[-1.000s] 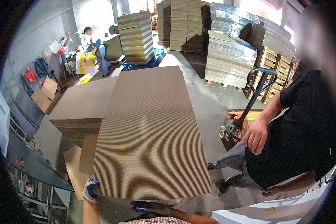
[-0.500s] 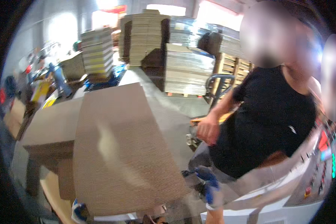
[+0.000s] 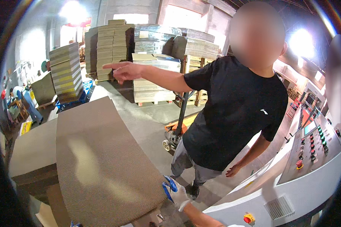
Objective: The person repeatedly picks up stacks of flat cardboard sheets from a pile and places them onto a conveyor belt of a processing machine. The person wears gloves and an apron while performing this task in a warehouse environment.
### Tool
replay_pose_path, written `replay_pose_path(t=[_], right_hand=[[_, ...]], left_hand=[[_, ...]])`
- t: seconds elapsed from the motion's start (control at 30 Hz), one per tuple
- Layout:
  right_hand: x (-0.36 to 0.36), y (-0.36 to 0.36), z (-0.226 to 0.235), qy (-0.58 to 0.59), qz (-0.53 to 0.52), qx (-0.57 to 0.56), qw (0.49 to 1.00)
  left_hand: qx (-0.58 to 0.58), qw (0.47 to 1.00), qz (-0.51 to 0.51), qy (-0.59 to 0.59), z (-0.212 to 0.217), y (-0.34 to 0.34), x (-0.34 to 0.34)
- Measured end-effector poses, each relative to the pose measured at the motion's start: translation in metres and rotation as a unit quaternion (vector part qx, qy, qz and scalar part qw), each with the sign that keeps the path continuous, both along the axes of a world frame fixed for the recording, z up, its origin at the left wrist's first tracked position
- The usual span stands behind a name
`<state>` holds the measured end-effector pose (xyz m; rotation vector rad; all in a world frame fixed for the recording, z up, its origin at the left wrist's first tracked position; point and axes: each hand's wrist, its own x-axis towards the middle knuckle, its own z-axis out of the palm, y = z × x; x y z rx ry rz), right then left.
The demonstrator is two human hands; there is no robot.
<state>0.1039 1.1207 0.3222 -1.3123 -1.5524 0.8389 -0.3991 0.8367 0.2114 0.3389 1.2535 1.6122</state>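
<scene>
The right hand (image 3: 177, 193), gloved, grips the near right edge of the big cardboard sheet (image 3: 102, 166) now swung left over the stack (image 3: 32, 151) – the left hand is hidden, grip unknown – while the co-worker (image 3: 235, 113), nearer than before, points left.

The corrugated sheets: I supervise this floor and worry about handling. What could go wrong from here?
1. The corrugated sheets are broad and bowed, and only the gloved right hand shows gripping an edge, so they might slip or buckle.
2. A co-worker stands close by, arm pointing, and a swing could catch them.
3. The pallet jack sits just behind, a likely trip point.
</scene>
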Motion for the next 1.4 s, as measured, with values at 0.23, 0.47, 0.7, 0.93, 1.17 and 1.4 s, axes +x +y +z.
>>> replay_pose_path(t=[0.23, 0.47, 0.7, 0.93, 1.17, 1.4], right_hand=[[-0.001, 0.002, -0.007, 0.024, -0.014, 0.01, 1.0], [-0.006, 0.007, -0.012, 0.071, 0.006, -0.041, 0.997], [0.004, -0.001, 0.016, 0.087, 0.025, 0.018, 0.996], [0.011, 0.006, -0.004, 0.049, 0.043, 0.047, 0.997], [0.023, 0.019, -0.019, 0.012, 0.004, -0.019, 1.0], [0.029, 0.03, -0.046, 0.134, 0.058, 0.03, 0.989]], left_hand=[[-0.029, 0.999, 0.038, 0.016, 0.022, 0.009, 0.016], [-0.016, 0.951, 0.149, 0.269, 0.005, -0.005, 0.029], [0.008, 0.927, 0.022, 0.374, 0.081, 0.022, 0.073], [0.15, 0.969, 0.053, 0.187, 0.104, 0.034, 0.098], [0.063, 0.968, 0.043, 0.238, 0.113, 0.031, 0.1], [0.101, 0.989, 0.014, 0.112, 0.101, 0.039, 0.088]])
